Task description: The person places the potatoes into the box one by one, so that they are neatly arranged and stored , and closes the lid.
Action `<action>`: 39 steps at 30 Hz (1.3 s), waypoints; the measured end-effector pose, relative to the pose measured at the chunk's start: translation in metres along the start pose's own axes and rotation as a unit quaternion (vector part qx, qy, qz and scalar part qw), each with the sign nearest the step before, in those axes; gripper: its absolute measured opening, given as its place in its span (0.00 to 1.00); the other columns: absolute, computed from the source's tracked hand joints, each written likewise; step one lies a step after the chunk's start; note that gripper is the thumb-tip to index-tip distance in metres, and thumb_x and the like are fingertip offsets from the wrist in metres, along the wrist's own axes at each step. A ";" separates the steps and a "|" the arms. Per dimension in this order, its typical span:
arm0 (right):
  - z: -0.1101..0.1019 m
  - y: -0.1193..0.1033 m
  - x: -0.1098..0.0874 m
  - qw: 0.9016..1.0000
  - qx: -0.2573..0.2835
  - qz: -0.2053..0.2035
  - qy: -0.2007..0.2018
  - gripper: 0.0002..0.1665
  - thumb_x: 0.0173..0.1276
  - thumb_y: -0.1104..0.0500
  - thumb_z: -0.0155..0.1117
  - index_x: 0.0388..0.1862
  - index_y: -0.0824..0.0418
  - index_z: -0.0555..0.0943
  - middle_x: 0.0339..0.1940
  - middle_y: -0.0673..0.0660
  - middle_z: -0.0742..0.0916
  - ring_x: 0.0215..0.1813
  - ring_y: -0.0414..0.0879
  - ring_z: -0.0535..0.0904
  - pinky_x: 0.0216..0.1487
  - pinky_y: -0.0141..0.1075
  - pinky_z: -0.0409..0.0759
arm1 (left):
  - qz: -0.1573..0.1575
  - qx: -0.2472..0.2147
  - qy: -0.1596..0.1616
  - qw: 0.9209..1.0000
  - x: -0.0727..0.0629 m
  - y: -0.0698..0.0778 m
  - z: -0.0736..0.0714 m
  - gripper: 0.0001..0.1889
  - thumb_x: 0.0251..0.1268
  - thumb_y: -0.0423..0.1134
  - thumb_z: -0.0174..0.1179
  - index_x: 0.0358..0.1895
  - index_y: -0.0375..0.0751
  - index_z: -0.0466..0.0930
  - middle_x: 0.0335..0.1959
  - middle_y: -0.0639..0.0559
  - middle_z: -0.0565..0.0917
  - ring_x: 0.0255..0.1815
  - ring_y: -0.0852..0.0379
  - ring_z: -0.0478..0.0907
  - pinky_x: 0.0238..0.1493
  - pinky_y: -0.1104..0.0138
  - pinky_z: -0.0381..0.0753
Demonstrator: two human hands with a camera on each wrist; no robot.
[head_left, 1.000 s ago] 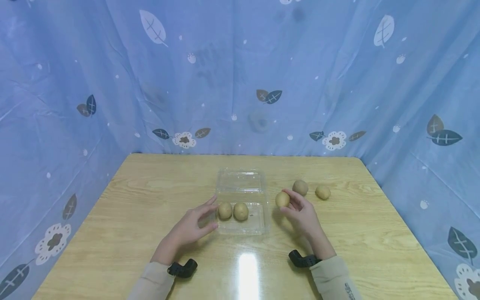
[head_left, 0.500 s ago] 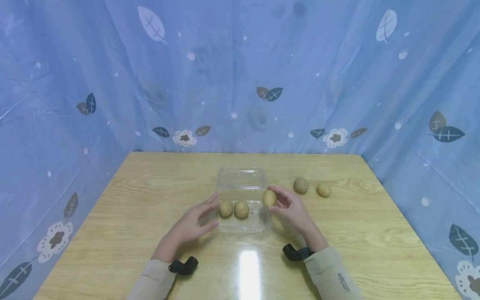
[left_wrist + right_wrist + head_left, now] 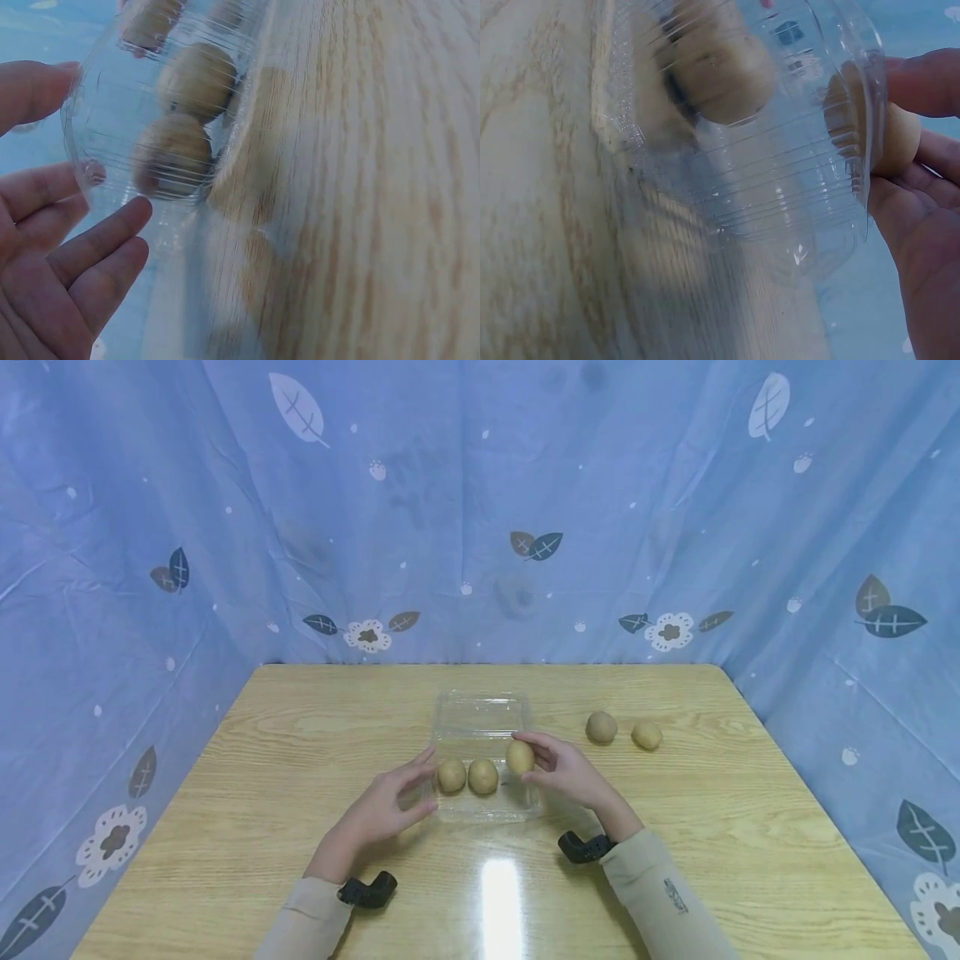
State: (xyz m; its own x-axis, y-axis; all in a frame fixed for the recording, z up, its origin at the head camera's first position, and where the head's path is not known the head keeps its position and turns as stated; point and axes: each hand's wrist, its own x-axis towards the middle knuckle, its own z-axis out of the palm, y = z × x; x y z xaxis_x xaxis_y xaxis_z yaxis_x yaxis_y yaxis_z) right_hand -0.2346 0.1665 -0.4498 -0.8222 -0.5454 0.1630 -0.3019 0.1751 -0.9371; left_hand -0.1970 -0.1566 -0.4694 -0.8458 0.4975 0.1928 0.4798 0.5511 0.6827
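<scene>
Table (image 3: 300, 743): clear box (image 3: 480, 817), lid (image 3: 482, 714) folded to 12, presumably for access. Left hand (image 3: 381, 810) at 9: fingers loosely spread by the rim, gripping nothing, probably steadying. Right hand (image 3: 566, 774) at 3: side-pinches one potato (image 3: 519, 758) over that end, likely keeping its underside free. Two potatoes (image 3: 451, 775) (image 3: 483, 777) inside; two loose potatoes (image 3: 602, 727) (image 3: 647, 735) between 2 and 3.

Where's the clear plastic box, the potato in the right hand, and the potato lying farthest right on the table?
Clear plastic box (image 3: 487, 815): head view, on its front wall.
Held potato (image 3: 520, 758): head view, middle of its visible side.
Farthest-right potato (image 3: 647, 736): head view, middle of its visible surface.
</scene>
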 end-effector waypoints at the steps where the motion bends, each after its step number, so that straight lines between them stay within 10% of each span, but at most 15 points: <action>1: 0.000 0.000 0.001 1.000 -0.007 0.000 -0.005 0.38 0.61 0.67 0.66 0.69 0.68 0.63 0.71 0.67 0.66 0.73 0.59 0.60 0.71 0.39 0.64 | 0.001 0.002 0.001 1.000 0.000 0.000 0.000 0.30 0.64 0.45 0.61 0.67 0.37 0.67 0.76 0.53 0.54 0.66 0.52 0.70 0.67 0.54 0.68; 39: 0.005 -0.016 0.031 0.973 -0.203 0.042 -0.098 0.37 0.56 0.69 0.61 0.66 0.74 0.65 0.65 0.68 0.74 0.65 0.57 0.71 0.65 0.49 0.73 | 0.011 0.002 0.006 1.000 0.000 0.001 0.000 0.30 0.64 0.46 0.61 0.66 0.36 0.68 0.75 0.48 0.56 0.65 0.49 0.71 0.68 0.53 0.67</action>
State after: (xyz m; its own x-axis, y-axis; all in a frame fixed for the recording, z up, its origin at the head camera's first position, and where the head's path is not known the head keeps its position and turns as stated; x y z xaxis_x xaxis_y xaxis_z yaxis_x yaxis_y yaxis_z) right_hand -0.2526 0.1427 -0.4318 -0.7567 -0.6537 -0.0087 -0.4357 0.5141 -0.7388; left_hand -0.1963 -0.1557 -0.4689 -0.8377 0.5015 0.2163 0.4993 0.5427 0.6754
